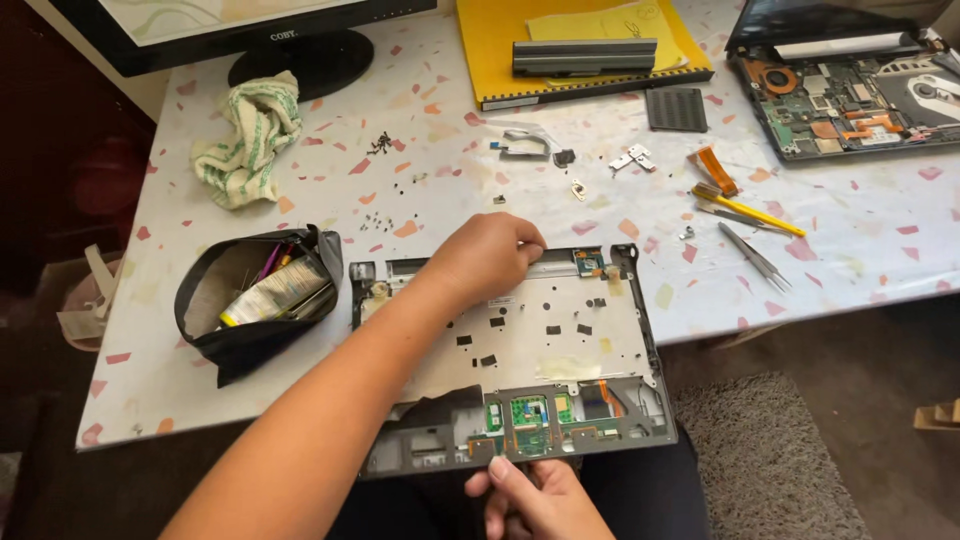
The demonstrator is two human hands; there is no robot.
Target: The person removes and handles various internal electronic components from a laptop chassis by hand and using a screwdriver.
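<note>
A grey laptop top cover (560, 330) lies upside down at the table's near edge, overhanging toward me. Its silver inner plate carries small black pads, and green touchpad boards (530, 410) run along its near side. My left hand (488, 256) reaches in from the lower left, fingers curled down on the cover's far edge. My right hand (535, 495) grips the near edge from below, thumb on the rim by the touchpad boards. My left forearm hides part of the cover's left side.
An open black pouch (250, 300) of tools lies to the left, with a green-and-white cloth (250, 140) behind it. Loose screws (380, 145), a yellow screwdriver (745, 210) and tweezers (755, 255) lie on the speckled table (860, 250). The opened laptop base (850, 100), a battery on a yellow folder (585, 55) and a monitor stand (300, 55) sit at the back.
</note>
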